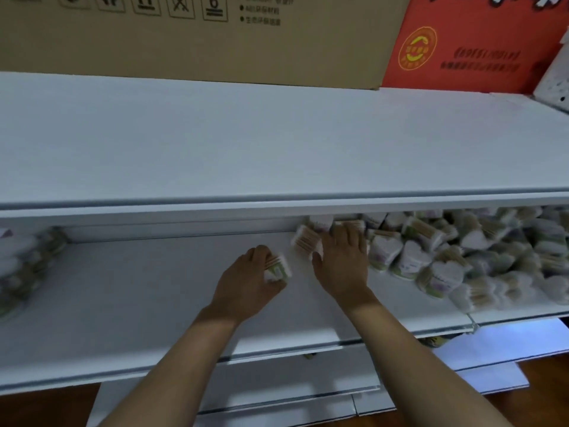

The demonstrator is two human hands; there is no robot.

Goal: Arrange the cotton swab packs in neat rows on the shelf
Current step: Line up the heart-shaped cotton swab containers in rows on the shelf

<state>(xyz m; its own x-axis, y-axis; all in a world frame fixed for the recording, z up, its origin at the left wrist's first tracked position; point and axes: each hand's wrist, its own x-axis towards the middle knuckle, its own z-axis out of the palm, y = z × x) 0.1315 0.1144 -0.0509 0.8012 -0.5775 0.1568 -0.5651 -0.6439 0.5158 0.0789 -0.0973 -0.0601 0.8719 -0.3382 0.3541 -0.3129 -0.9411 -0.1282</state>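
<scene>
A loose heap of heart-shaped cotton swab packs point(462, 257) covers the right part of the white middle shelf point(138, 297). My left hand point(246, 282) grips one cotton swab pack point(277, 268) near the shelf's middle. My right hand point(343, 257) lies flat against the heap's left edge, its fingers over a pack point(306, 241) lying on its side. A blurred row of packs point(24, 266) stands at the far left of the same shelf.
The upper white shelf point(277, 140) juts out over the back of the middle one. A brown cardboard box point(184, 35) and a red box point(474, 44) stand on it. Lower shelves point(292, 386) and a wooden floor show below.
</scene>
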